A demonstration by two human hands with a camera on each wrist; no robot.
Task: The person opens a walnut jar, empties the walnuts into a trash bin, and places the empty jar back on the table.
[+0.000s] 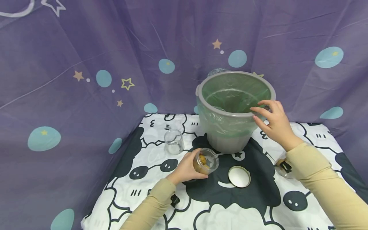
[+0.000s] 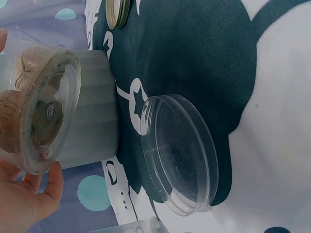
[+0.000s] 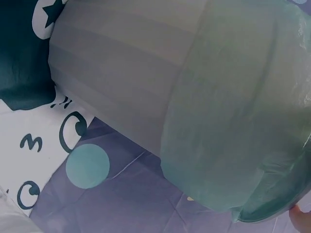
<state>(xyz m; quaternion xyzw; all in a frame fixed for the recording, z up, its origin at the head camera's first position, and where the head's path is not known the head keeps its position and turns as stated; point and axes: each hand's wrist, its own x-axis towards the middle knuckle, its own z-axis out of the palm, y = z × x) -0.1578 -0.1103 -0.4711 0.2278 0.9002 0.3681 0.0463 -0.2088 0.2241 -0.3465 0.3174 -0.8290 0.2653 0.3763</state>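
My left hand (image 1: 188, 166) grips a clear jar (image 1: 212, 161) with brown and yellowish lumps inside. Seen from the left wrist, the jar (image 2: 51, 111) is tilted and its base faces the camera, with the fingers round its side. Below it on the cloth lies a shallow clear round lid (image 2: 180, 155), hidden from the head view. A grey waste bin (image 1: 227, 143) lined with a thin green bag (image 1: 230, 123) stands ahead. My right hand (image 1: 273, 123) is over the bin's near right rim, its fingers spread and bent slightly inward, with nothing visible between them.
An uncovered clear glass jar (image 1: 174, 143) stands left of the bin. A gold-rimmed lid (image 1: 239, 176), white side up, lies before the bin. Another clear container (image 1: 284, 172) is partly hidden by the right sleeve. A purple curtain (image 1: 184, 32) hangs close behind the table.
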